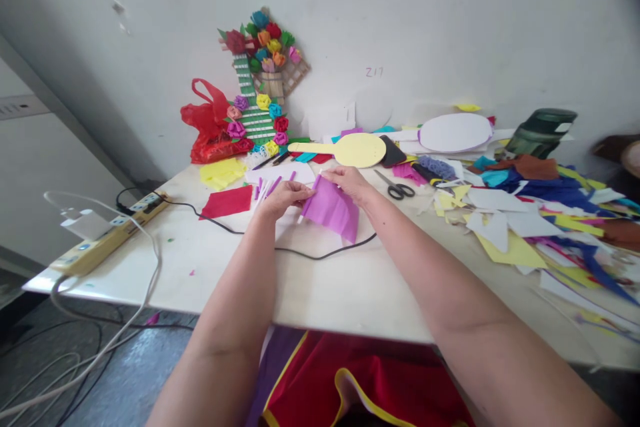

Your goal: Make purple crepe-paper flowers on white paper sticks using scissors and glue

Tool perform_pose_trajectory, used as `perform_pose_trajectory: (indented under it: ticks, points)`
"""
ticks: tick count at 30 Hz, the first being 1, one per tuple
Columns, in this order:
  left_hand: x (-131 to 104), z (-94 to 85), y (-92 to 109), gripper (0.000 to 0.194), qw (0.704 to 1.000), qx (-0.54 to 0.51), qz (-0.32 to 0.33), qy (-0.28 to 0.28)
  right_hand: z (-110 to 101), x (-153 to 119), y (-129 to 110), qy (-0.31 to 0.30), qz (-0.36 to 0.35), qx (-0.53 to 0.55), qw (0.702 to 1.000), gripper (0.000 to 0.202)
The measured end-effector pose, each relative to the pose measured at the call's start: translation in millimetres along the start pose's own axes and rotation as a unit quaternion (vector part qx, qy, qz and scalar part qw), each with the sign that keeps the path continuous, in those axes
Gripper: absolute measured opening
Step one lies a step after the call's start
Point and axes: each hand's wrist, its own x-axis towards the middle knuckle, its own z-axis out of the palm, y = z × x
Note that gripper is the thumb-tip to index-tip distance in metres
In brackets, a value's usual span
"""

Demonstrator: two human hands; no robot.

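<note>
A piece of purple crepe paper (333,210) hangs between my two hands over the table. Its left edge lies along a thin white stick (317,181), whose ends poke out above and below the paper. My left hand (289,199) pinches this edge near the lower part of the stick. At the upper edge, the fingers of my right hand (349,183) are closed on the paper near the top of the stick. Just left of the paper lie several white and purple-wrapped sticks (273,187). A red paper piece (227,202) rests further left.
Scissors (397,187) lie right of my hands, with a heap of paper scraps (520,213) beyond. Behind are a yellow paddle-shaped cutout (357,149) and paper-flower crafts (257,103). A black cable (320,257) crosses the table; a power strip (110,233) sits at left.
</note>
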Motion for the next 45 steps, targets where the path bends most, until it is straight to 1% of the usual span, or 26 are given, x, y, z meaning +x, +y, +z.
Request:
perform_pose_trajectory:
  ticks: [1, 3, 5, 7, 9, 12, 15, 18, 23, 29, 35, 37, 40, 45]
  points:
    - [0, -0.2, 0, 0.033, 1.0, -0.009, -0.002, 0.014, -1, 2, 0, 0.03, -0.026, -0.039, 0.998, 0.028]
    - [1, -0.7, -1, 0.033, 0.999, -0.032, -0.009, 0.039, -3, 6, 1, 0.082, -0.079, -0.119, 0.986, 0.024]
    - [2, -1.1, -2, 0.033, 0.996, -0.057, -0.017, 0.061, -4, 8, 1, 0.109, -0.137, -0.182, 0.968, 0.019]
    - [3, -1.5, -3, 0.034, 0.993, -0.084, -0.02, 0.08, -3, 9, 0, 0.101, -0.193, -0.221, 0.951, 0.012]
    - [4, -1.8, -4, 0.034, 0.99, -0.109, -0.021, 0.09, 1, 8, -1, 0.073, -0.236, -0.242, 0.938, 0.009]
    - [4, -2.1, -5, 0.033, 0.986, -0.135, -0.02, 0.092, 8, 5, -3, 0.026, -0.28, -0.285, 0.916, 0.01]
    - [4, -1.7, -6, 0.032, 0.985, -0.147, -0.014, 0.087, 16, 3, -4, -0.002, -0.313, -0.356, 0.881, 0.01]
    - [5, -0.5, -6, 0.031, 0.984, -0.15, -0.015, 0.092, 20, -1, -7, -0.027, -0.327, -0.414, 0.849, 0.011]
    - [6, 1.2, -4, 0.03, 0.982, -0.162, -0.023, 0.096, 22, -6, -10, -0.055, -0.331, -0.466, 0.819, 0.015]
    - [5, 2.4, -3, 0.028, 0.981, -0.161, -0.03, 0.108, 22, -8, -11, -0.062, -0.341, -0.5, 0.794, 0.017]
    - [5, 4.1, -3, 0.026, 0.979, -0.17, -0.039, 0.109, 22, -11, -13, -0.07, -0.385, -0.544, 0.742, 0.019]
    - [5, 3.9, -3, 0.026, 0.978, -0.173, -0.042, 0.107, 22, -11, -12, -0.071, -0.398, -0.55, 0.731, 0.021]
    - [6, 3.1, -4, 0.025, 0.976, -0.178, -0.049, 0.111, 22, -10, -11, -0.069, -0.399, -0.551, 0.73, 0.023]
    - [6, 2.3, -3, 0.026, 0.972, -0.19, -0.056, 0.129, 21, -11, -13, -0.069, -0.364, -0.538, 0.757, 0.022]
